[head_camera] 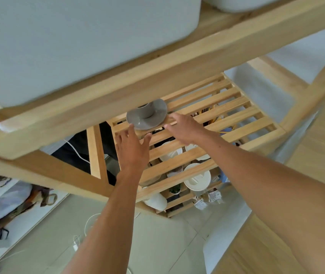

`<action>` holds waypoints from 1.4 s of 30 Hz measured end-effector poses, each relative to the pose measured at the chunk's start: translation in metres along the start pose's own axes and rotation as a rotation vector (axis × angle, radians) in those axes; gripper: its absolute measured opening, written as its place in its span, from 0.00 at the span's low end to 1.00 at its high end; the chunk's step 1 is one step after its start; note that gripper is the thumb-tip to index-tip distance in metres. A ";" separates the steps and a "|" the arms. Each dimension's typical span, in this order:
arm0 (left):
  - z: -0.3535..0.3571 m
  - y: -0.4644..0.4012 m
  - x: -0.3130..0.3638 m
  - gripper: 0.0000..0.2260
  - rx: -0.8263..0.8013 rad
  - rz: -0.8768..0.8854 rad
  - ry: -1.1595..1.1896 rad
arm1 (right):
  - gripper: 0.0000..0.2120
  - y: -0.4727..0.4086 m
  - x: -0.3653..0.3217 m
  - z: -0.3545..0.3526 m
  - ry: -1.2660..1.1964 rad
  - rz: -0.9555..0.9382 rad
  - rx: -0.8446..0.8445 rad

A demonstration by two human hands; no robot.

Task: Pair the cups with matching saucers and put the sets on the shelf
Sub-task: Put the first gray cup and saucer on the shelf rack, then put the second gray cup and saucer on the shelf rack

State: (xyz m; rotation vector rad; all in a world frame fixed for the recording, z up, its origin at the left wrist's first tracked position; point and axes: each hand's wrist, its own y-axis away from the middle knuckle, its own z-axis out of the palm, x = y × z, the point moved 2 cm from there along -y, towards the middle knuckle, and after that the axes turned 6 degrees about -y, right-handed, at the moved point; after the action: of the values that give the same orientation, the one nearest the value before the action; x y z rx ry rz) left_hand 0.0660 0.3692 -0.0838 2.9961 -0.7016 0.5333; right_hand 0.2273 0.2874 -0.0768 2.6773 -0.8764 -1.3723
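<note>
A grey cup stands on a grey saucer at the left end of a slatted wooden shelf. The upper wooden beam hides the cup's top. My left hand hovers just below the saucer with its fingers spread, fingertips near the saucer's front rim. My right hand lies to the right of the saucer, fingers straight and pointing at its edge. Neither hand holds anything.
A white bin sits on the upper shelf above. Under the slats, lower shelves hold white cups and plates, a white jug and small packets. A light wood table is at the right. Bags lie at the left on the floor.
</note>
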 end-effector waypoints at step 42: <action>-0.059 0.392 0.108 0.27 -0.645 0.634 0.478 | 0.15 0.566 0.091 -0.005 -0.791 0.607 1.035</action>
State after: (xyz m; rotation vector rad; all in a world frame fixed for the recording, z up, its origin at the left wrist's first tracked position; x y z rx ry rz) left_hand -0.0325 -0.0240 -0.0158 1.9254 -1.4242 0.7994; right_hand 0.0044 -0.2348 0.0007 1.7347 -2.7905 -2.1457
